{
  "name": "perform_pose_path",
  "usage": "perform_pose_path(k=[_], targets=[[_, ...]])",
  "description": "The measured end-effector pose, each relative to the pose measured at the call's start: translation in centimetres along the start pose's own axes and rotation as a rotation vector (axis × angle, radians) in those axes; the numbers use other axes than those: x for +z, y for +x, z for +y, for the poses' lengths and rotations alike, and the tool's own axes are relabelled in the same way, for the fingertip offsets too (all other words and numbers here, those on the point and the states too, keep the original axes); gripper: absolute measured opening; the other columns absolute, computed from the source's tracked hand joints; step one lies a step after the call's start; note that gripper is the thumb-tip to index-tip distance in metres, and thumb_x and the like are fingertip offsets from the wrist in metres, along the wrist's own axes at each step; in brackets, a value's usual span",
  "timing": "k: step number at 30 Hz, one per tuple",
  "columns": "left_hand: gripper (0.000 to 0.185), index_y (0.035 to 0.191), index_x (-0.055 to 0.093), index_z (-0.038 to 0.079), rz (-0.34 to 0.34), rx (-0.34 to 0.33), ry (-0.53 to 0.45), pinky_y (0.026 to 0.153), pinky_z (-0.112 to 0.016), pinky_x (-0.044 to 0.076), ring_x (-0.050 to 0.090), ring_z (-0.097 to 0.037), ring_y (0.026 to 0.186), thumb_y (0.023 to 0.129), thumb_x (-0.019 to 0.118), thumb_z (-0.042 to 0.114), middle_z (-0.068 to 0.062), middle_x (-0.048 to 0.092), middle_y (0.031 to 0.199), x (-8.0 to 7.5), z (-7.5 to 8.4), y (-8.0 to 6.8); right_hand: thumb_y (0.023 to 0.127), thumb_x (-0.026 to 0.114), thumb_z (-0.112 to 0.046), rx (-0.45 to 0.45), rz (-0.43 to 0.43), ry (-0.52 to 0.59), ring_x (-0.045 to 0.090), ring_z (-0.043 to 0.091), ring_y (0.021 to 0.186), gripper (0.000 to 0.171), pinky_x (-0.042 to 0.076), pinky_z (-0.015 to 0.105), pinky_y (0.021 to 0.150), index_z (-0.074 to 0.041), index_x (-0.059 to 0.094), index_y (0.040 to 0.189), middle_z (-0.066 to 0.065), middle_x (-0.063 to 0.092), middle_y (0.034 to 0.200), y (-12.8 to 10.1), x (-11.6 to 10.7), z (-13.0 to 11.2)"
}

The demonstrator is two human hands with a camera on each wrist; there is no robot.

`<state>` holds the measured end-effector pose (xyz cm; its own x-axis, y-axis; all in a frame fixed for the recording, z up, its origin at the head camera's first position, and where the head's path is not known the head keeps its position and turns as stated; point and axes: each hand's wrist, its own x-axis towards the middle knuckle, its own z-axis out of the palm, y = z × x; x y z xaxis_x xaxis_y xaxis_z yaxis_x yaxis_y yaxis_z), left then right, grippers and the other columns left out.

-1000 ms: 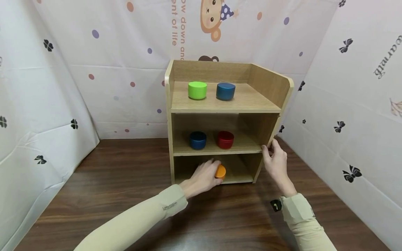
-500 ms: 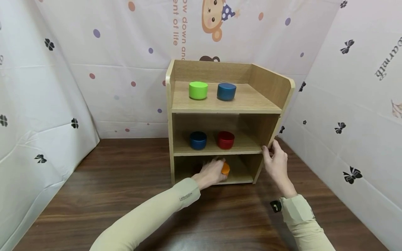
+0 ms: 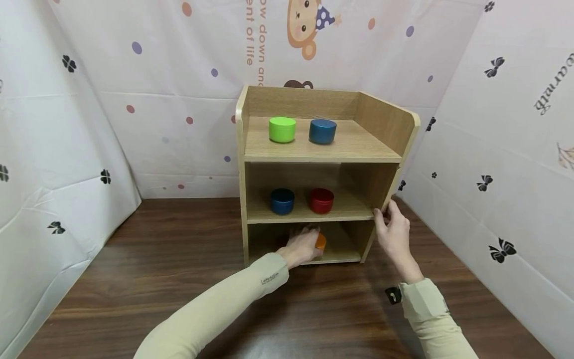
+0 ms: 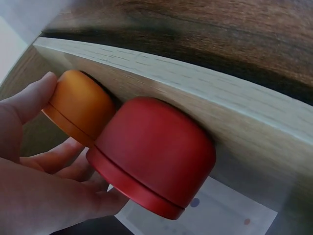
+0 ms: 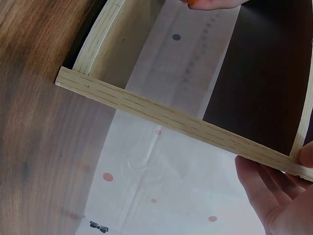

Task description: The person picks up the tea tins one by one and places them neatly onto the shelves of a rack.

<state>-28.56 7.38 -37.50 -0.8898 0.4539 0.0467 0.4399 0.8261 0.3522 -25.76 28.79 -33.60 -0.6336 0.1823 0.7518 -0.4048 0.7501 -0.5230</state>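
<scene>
orange tin [image 3: 320, 241] on bottom shelf [image 3: 341, 253]

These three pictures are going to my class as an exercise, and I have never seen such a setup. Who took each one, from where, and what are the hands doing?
A person wears three cameras: one on the head, one on each wrist. The head view looks down at a wooden shelf unit on a dark table. Its top holds a green tin and a blue tin; the middle shelf holds a dark blue tin and a red tin. The left hand reaches into the bottom shelf and grips an orange tin, shown close in the left wrist view beside another red tin. The right hand holds the unit's right front edge.
</scene>
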Motion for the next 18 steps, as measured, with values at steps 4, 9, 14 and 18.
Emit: perform_pose_path(k=[4, 9, 14, 18], targets=[[0.068, 0.144, 0.043, 0.009, 0.015, 0.009, 0.017, 0.115, -0.058, 0.022, 0.034, -0.023, 0.143, 0.086, 0.071, 0.03, -0.005, 0.045, 0.15, 0.1, -0.2, 0.0, 0.091, 0.057, -0.001, 0.004, -0.001, -0.001, 0.068, 0.038, 0.083, 0.016, 0.031, -0.005, 0.065, 0.008, 0.059, 0.105, 0.025, 0.07, 0.092, 0.0, 0.0, 0.0], [0.067, 0.142, 0.046, 0.01, 0.042, 0.018, 0.047, 0.115, -0.056, 0.025, 0.038, -0.025, 0.14, 0.085, 0.072, 0.032, -0.006, 0.047, 0.148, 0.2, -0.3, 0.1, 0.091, 0.057, -0.001, 0.005, 0.001, 0.002, 0.068, 0.037, 0.083, 0.017, 0.032, -0.006, 0.065, 0.008, 0.059, 0.105, 0.026, 0.07, 0.092, 0.0, 0.1, -0.1], [0.069, 0.145, 0.042, 0.011, 0.037, 0.032, 0.073, 0.116, -0.053, 0.024, 0.032, -0.028, 0.144, 0.087, 0.069, 0.035, -0.006, 0.043, 0.151, -0.1, -0.1, -0.3, 0.093, 0.056, -0.003, 0.032, -0.029, 0.002, 0.067, 0.036, 0.087, 0.019, 0.033, -0.006, 0.067, 0.008, 0.059, 0.108, 0.025, 0.07, 0.096, 0.2, -0.2, -0.3], [0.062, 0.141, 0.047, 0.008, 0.108, 0.108, 0.119, 0.113, -0.051, 0.032, 0.037, -0.032, 0.141, 0.09, 0.066, 0.037, -0.01, 0.049, 0.146, -0.5, 0.6, -1.7, 0.097, 0.053, -0.012, 0.114, -0.058, 0.011, 0.066, 0.036, 0.101, 0.033, 0.044, 0.007, 0.077, 0.005, 0.054, 0.125, 0.024, 0.066, 0.114, 0.1, -0.9, -1.0]])
